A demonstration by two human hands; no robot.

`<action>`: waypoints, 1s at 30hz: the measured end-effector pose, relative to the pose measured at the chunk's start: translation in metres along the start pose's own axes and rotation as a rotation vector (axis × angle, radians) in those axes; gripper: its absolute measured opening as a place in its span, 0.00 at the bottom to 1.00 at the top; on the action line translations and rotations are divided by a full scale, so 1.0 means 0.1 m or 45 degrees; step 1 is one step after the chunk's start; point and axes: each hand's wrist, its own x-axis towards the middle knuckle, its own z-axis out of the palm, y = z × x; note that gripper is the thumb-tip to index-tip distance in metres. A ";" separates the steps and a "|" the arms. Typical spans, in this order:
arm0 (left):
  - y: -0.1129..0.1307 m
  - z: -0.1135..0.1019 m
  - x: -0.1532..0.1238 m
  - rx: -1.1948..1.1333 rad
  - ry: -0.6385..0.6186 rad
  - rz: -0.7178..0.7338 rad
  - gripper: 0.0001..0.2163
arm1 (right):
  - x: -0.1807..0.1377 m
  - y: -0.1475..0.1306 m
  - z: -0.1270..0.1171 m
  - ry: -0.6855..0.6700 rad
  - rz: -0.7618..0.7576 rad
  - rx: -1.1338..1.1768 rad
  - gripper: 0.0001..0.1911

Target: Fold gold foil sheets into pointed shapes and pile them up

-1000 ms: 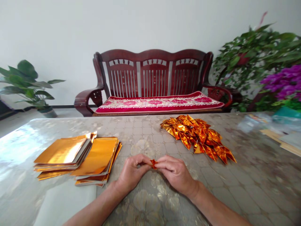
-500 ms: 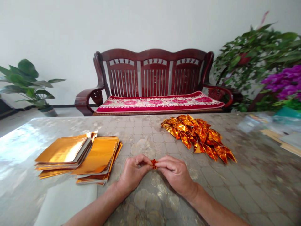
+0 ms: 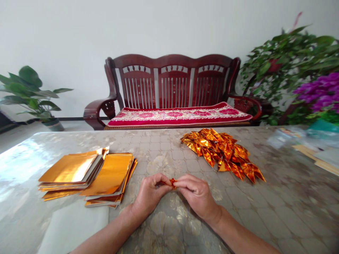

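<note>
A small folded piece of orange-gold foil paper (image 3: pixel 173 183) is pinched between both hands above the middle of the table; fingers cover most of it. My left hand (image 3: pixel 153 192) grips its left end with thumb and forefinger. From the right side my right hand (image 3: pixel 197 192) pinches the other end, fingers closed. Two stacks of flat gold foil sheets, a left stack (image 3: pixel 70 167) and a right stack (image 3: pixel 112 173), lie beyond my left forearm. A heap of folded foil pieces (image 3: pixel 222 151) rests past my right hand.
The patterned table (image 3: pixel 164 229) spans the foreground. A pale sheet (image 3: pixel 76 225) lies at front left. Plastic bags (image 3: pixel 288 135) and pale flat strips (image 3: pixel 317 158) sit at the right edge. Behind stand a wooden bench (image 3: pixel 173 81), a potted plant (image 3: pixel 31 91) and purple flowers (image 3: pixel 321 91).
</note>
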 end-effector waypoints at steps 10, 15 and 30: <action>0.01 -0.01 -0.01 0.062 0.005 0.027 0.02 | 0.00 0.01 0.01 -0.030 0.033 -0.023 0.13; 0.05 -0.01 -0.01 0.046 -0.013 0.017 0.02 | -0.01 0.00 0.00 -0.050 0.027 -0.025 0.09; 0.06 -0.04 -0.01 -0.093 -0.158 -0.062 0.08 | 0.00 0.01 -0.06 -0.207 0.114 0.108 0.04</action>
